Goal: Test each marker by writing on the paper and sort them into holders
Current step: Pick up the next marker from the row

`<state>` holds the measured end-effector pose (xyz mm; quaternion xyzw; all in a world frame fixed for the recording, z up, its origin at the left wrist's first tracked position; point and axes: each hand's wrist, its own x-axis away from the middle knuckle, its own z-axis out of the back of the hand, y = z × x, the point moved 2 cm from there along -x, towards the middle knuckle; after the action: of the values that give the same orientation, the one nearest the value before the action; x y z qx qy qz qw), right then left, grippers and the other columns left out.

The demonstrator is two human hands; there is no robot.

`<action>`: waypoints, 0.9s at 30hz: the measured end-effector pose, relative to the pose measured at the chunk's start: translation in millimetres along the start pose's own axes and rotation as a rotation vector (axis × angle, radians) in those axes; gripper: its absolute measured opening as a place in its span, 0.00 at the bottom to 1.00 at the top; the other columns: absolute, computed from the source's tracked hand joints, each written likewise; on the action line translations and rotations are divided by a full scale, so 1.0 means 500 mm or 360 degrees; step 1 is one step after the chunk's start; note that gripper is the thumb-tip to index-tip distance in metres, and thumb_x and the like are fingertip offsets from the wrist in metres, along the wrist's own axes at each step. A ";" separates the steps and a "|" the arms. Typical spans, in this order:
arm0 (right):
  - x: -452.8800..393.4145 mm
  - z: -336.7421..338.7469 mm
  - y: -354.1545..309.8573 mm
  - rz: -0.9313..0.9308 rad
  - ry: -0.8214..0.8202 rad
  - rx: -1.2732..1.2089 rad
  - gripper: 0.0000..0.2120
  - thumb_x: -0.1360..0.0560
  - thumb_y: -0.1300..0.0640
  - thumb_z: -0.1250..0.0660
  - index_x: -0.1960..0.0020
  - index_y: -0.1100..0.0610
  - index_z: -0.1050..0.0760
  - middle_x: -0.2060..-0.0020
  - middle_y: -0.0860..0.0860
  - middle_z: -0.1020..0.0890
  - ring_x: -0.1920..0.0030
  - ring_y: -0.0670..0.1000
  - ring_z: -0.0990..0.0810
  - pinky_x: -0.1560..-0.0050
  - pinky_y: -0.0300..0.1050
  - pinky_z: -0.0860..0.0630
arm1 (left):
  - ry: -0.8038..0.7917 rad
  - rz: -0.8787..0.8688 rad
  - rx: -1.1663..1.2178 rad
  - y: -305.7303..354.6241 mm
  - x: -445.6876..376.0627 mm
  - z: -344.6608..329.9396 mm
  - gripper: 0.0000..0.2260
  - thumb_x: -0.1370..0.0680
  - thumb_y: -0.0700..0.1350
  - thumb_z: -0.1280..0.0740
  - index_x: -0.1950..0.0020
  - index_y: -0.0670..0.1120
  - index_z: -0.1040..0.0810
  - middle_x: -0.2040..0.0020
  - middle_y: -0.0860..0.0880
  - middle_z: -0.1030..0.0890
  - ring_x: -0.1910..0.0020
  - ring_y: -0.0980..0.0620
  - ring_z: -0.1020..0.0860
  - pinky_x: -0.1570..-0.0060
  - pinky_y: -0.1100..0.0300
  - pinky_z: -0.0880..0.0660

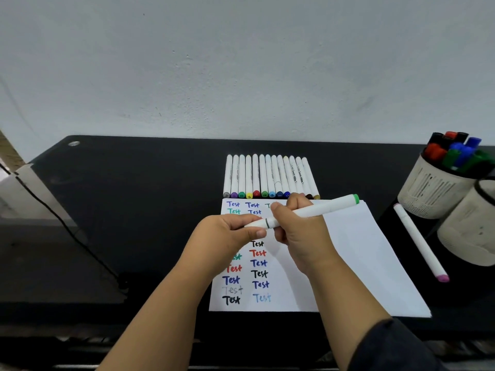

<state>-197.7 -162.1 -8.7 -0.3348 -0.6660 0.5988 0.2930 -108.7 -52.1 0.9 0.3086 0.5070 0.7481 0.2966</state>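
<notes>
The green-capped marker (305, 211) is held over the paper (348, 253) at centre, the right hand (300, 236) curled round its barrel and the left hand (227, 234) pinching its near cap end. Two columns of "Test" fill the sheet's left side, with a third begun. A row of markers (267, 175) waits at twelve o'clock, a pink-tipped marker (420, 242) lies at three, and the far holder (439, 183) at two is well stocked: roughly halfway, I judge.
</notes>
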 end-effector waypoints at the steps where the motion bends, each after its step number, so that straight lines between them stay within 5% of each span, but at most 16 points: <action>1: 0.000 -0.001 0.003 -0.0021 -0.0004 -0.0048 0.17 0.25 0.65 0.35 0.68 0.56 0.39 0.79 0.48 0.32 0.77 0.46 0.33 0.73 0.38 0.32 | 0.0026 -0.0004 -0.0010 0.001 0.002 -0.002 0.10 0.29 0.48 0.27 0.65 0.63 0.21 0.64 0.57 0.17 0.60 0.55 0.21 0.61 0.62 0.25; 6: -0.001 -0.003 0.010 -0.0079 -0.0037 -0.0136 0.18 0.24 0.65 0.36 0.68 0.55 0.40 0.78 0.48 0.32 0.77 0.47 0.34 0.73 0.39 0.34 | 0.0070 -0.0005 -0.0064 0.003 0.004 -0.004 0.10 0.29 0.48 0.28 0.64 0.65 0.21 0.61 0.54 0.17 0.59 0.54 0.20 0.56 0.54 0.22; 9: -0.001 -0.001 0.009 -0.0085 -0.0065 -0.0103 0.18 0.24 0.65 0.36 0.68 0.55 0.40 0.74 0.53 0.33 0.75 0.48 0.35 0.72 0.40 0.34 | -0.0003 0.0044 -0.0014 0.001 0.005 -0.002 0.09 0.29 0.48 0.27 0.50 0.57 0.18 0.63 0.59 0.17 0.59 0.61 0.20 0.61 0.64 0.25; 13: 0.004 0.000 0.002 -0.0090 -0.0060 -0.0007 0.17 0.25 0.65 0.36 0.67 0.56 0.39 0.74 0.53 0.33 0.75 0.48 0.34 0.72 0.41 0.33 | -0.0032 0.0078 -0.0003 0.001 0.011 -0.005 0.08 0.28 0.48 0.28 0.49 0.53 0.17 0.64 0.58 0.17 0.54 0.50 0.19 0.57 0.59 0.23; 17: 0.014 -0.004 -0.016 -0.0137 0.0032 0.0109 0.16 0.24 0.61 0.34 0.67 0.56 0.37 0.78 0.48 0.31 0.75 0.47 0.33 0.74 0.38 0.33 | 0.0013 0.0094 0.0018 0.006 0.015 -0.013 0.10 0.26 0.48 0.30 0.46 0.54 0.18 0.59 0.56 0.17 0.57 0.56 0.22 0.64 0.66 0.29; 21: 0.031 0.005 -0.042 -0.0198 0.0066 -0.0062 0.08 0.23 0.52 0.35 0.57 0.56 0.27 0.74 0.50 0.26 0.74 0.45 0.32 0.72 0.37 0.33 | 0.0099 0.0042 -0.0005 0.015 0.026 -0.011 0.06 0.26 0.49 0.30 0.53 0.60 0.19 0.61 0.50 0.20 0.66 0.55 0.30 0.73 0.68 0.33; 24: 0.052 0.032 -0.064 -0.0139 0.0276 -0.0150 0.04 0.23 0.57 0.35 0.52 0.56 0.30 0.67 0.54 0.21 0.71 0.45 0.30 0.69 0.38 0.32 | 0.0151 0.0020 -0.0102 0.030 0.040 -0.002 0.10 0.25 0.49 0.31 0.64 0.63 0.24 0.60 0.47 0.22 0.67 0.54 0.31 0.75 0.67 0.34; 27: 0.079 0.053 -0.083 0.0197 0.0329 0.0191 0.11 0.25 0.63 0.34 0.53 0.50 0.34 0.61 0.52 0.21 0.67 0.42 0.27 0.65 0.32 0.30 | 0.0150 0.0026 -0.0120 0.046 0.063 -0.004 0.09 0.25 0.50 0.31 0.64 0.61 0.23 0.60 0.46 0.22 0.67 0.53 0.31 0.73 0.63 0.34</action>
<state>-246.3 -149.1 29.1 -0.4171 -0.5732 0.6168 0.3421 -133.1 -36.6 27.1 0.2658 0.4893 0.7828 0.2778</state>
